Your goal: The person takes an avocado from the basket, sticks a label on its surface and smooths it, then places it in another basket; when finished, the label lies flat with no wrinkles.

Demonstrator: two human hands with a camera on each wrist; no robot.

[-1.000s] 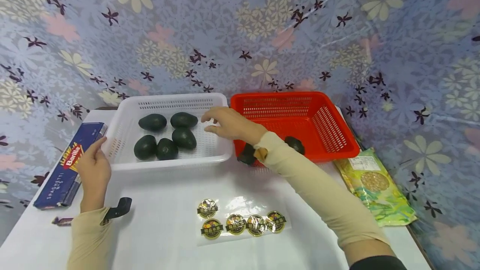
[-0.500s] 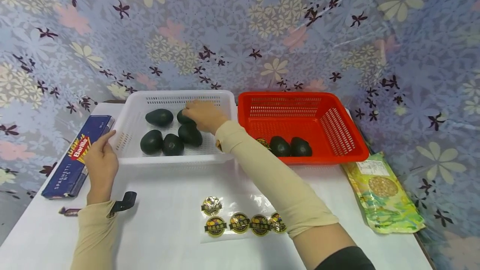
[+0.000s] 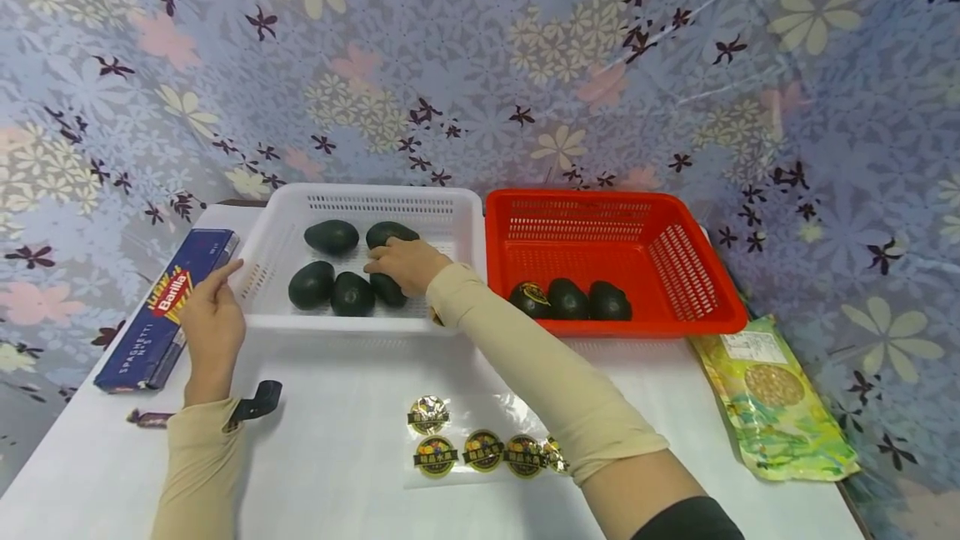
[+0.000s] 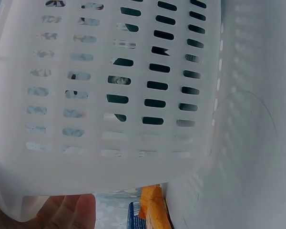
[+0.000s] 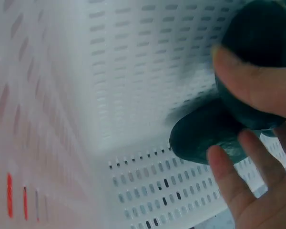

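Observation:
A white basket (image 3: pixel 465 207) holds several dark green avocados (image 3: pixel 331 237). My right hand (image 3: pixel 392 262) reaches into it and curls over one avocado (image 3: pixel 387 290) near the front wall. In the right wrist view the thumb (image 5: pixel 257 86) and fingers (image 5: pixel 233 176) close round that avocado (image 5: pixel 205 136), with another avocado (image 5: pixel 262 33) behind the thumb. My left hand (image 3: pixel 216 294) rests on the table beside the basket's left wall, index finger stretched toward the rim, holding nothing. The left wrist view is filled by the basket wall (image 4: pixel 133 95).
A red basket (image 3: pixel 675 273) to the right holds three avocados (image 3: pixel 567 299), one with a sticker (image 3: pixel 534 293). A sheet of round stickers (image 3: pixel 480 444) lies on the white table. A blue spaghetti box (image 3: pixel 168 307) lies at left, a green bag (image 3: pixel 772 394) at right.
My right hand has moved from the red basket side into the white basket and dropped from the back avocado onto one near the front. The left hand stays by the basket.

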